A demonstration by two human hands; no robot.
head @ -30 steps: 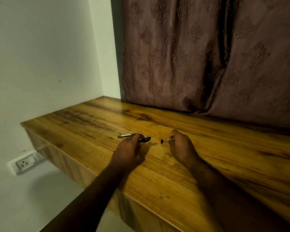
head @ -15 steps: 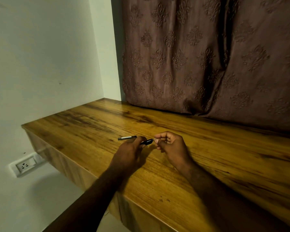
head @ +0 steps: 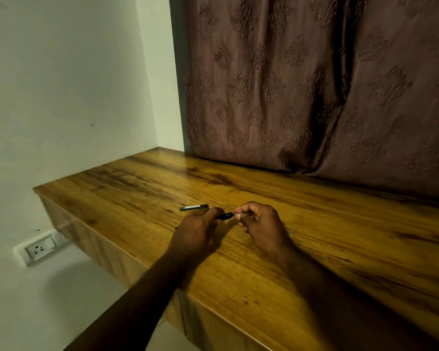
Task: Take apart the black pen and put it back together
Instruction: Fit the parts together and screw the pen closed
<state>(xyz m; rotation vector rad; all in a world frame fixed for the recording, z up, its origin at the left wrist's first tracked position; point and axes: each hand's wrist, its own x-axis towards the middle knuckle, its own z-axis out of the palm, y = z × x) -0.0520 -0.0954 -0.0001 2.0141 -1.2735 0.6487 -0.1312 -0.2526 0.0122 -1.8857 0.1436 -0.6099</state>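
My left hand (head: 195,230) grips the black pen barrel (head: 224,215), whose end pokes out to the right just above the wooden desk (head: 340,239). My right hand (head: 261,224) pinches a small piece against that end of the barrel; the piece itself is hidden by my fingertips. A separate black pen part with a pale label (head: 193,207) lies flat on the desk just behind my left hand. Most of the barrel is covered by my left fingers.
A brown patterned curtain (head: 302,84) hangs down onto the back of the desk. The desk's left edge (head: 61,198) ends near a white wall, with a wall socket (head: 39,249) below it.
My right hand picked a small black piece off the desk and moved left to the barrel end held by my left hand. The part behind my left hand stayed put.
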